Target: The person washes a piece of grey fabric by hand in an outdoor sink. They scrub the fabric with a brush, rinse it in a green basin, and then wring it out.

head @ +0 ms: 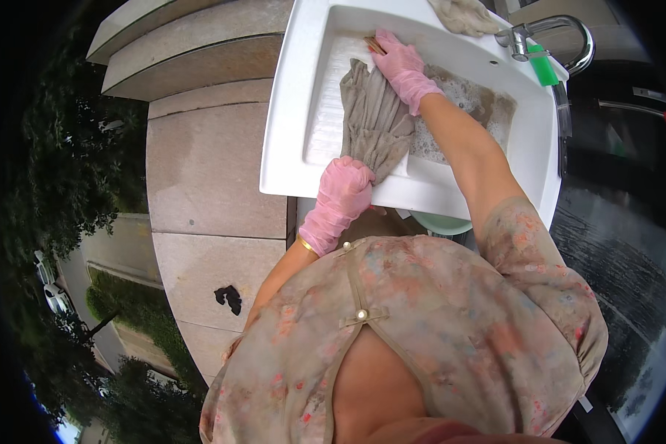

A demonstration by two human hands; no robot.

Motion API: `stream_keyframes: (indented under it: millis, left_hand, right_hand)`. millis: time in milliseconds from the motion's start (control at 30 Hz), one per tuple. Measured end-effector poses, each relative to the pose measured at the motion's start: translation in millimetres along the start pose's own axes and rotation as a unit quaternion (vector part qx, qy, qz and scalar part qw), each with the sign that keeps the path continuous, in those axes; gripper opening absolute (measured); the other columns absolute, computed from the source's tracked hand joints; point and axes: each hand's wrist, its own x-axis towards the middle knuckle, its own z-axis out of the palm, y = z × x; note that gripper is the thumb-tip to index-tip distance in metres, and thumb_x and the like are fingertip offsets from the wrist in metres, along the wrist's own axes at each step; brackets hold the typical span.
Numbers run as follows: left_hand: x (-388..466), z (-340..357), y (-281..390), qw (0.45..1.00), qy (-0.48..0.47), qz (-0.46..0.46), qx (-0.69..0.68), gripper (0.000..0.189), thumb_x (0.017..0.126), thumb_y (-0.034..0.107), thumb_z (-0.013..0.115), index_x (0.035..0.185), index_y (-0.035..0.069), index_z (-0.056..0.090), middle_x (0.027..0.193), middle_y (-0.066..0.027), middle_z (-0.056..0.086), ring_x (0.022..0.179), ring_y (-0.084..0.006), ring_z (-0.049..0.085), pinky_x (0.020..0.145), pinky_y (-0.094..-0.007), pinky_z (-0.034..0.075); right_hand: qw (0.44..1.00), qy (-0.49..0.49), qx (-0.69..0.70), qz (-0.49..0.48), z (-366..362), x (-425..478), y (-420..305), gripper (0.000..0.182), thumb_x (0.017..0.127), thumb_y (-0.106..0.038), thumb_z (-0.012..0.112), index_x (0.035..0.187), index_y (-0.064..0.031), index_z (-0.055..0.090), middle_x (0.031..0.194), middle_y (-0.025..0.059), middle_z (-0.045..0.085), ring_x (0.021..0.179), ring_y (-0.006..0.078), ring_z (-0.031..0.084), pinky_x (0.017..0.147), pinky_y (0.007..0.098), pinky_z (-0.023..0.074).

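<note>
My left hand (345,180), in a pink disposable glove, grips the lower end of a wet grey cloth garment (374,111) at the sink's near edge. The cloth lies stretched and wrinkled over the ribbed washboard (324,119) on the left of a white laundry sink (288,161). Beyond the cloth's far end, my right hand (400,64), also gloved in pink, is closed around what looks like a wooden-backed scrub brush (374,45). The glove hides most of this brush. Cloudy, foamy water (438,141) stands in the basin beneath my right forearm.
A chrome faucet (516,43) rises at the right rear corner, with a green object (543,65) beside it. A beige rag (463,16) lies over the back rim. A pale green basin (441,223) sits below the sink. Left is a tiled ledge (216,172) with a black scrap (228,299).
</note>
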Motion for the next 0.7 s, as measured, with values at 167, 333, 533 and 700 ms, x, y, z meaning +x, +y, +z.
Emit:
stream_keyframes:
  millis: [167,333,533,700]
  left_hand:
    - [-7,-5,-4,0.999,0.038,-0.027,0.006,0.008,0.062,0.003,0.058,0.063,0.011,0.061,0.067,-0.0066,0.061,0.068,-0.0274,0.057,0.064,-0.0385,0.045]
    - [-2,-11,7,0.996,-0.026,-0.089,0.010,0.007,0.062,0.005,0.057,0.061,0.011,0.062,0.065,-0.0086,0.060,0.065,-0.0289,0.058,0.059,-0.0402,0.047]
    - [3,-8,10,0.996,0.003,-0.083,0.005,0.007,0.062,0.006,0.058,0.062,0.011,0.063,0.065,-0.0090,0.061,0.063,-0.0295,0.059,0.057,-0.0408,0.048]
    - [-3,-11,11,0.991,-0.015,-0.123,0.050,0.011,0.064,0.005,0.056,0.063,0.012,0.064,0.068,-0.0073,0.063,0.067,-0.0289,0.061,0.059,-0.0402,0.048]
  right_hand:
    - [0.961,-0.134,0.137,-0.202,-41,-102,-59,0.050,0.077,-0.028,0.064,0.127,-0.0229,0.055,0.136,-0.0054,0.048,0.102,0.0283,0.058,0.095,0.0330,0.0436]
    - [0.991,-0.019,-0.001,-0.130,-13,-53,-18,0.048,0.077,-0.029,0.065,0.124,-0.0299,0.057,0.136,-0.0086,0.048,0.087,0.0290,0.057,0.090,0.0329,0.0458]
    - [0.979,-0.053,0.195,-0.030,-14,-12,8,0.050,0.078,-0.033,0.061,0.127,-0.0234,0.054,0.133,-0.0044,0.051,0.107,0.0318,0.055,0.095,0.0353,0.0431]
    - [0.964,-0.194,0.035,-0.181,-71,-124,-48,0.047,0.075,-0.027,0.066,0.121,-0.0227,0.059,0.128,-0.0039,0.055,0.086,0.0292,0.058,0.087,0.0326,0.0482]
